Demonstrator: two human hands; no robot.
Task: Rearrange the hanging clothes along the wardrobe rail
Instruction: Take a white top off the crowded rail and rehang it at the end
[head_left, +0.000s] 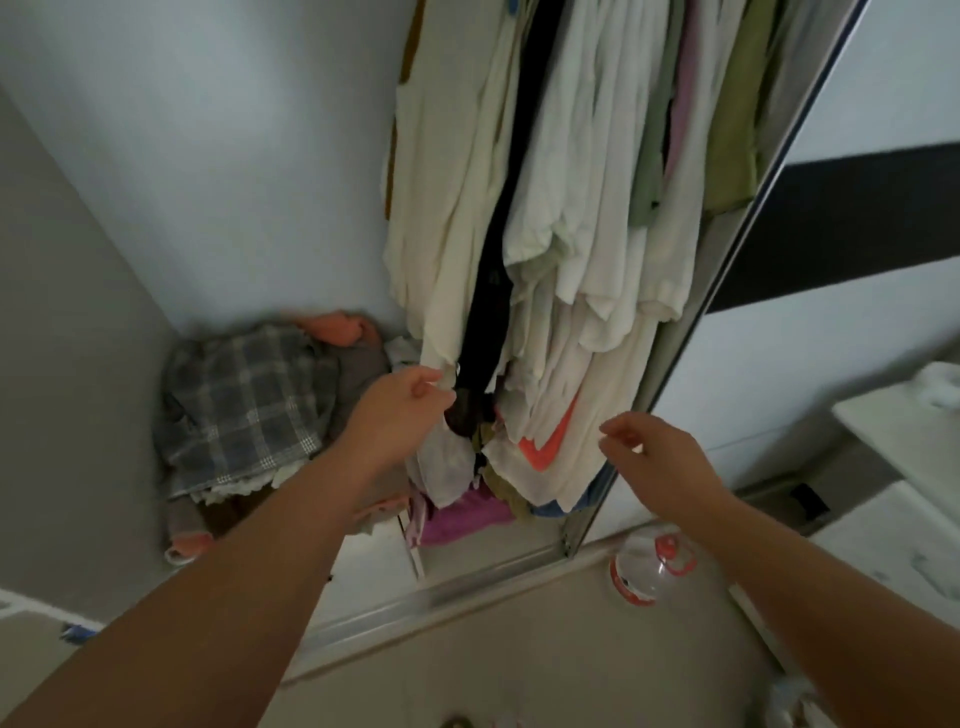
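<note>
The hem of a cream hanging garment (441, 249) is pinched by the left hand (400, 410); the right hand (654, 462) is held loosely open, empty, beside a white shirt with an orange swoosh (545, 441). A plaid folded cloth pile (244, 405) lies left; no writing is legible.

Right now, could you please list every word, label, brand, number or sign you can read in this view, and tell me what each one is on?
None: no word or number is legible anywhere in the view.
Orange swoosh-shaped mark on the white garment: a shape only, no letters.
Clear bottle with red band on the floor: any label is too blurred to read.
Plaid cloth and the other hanging clothes: no print visible.
</note>
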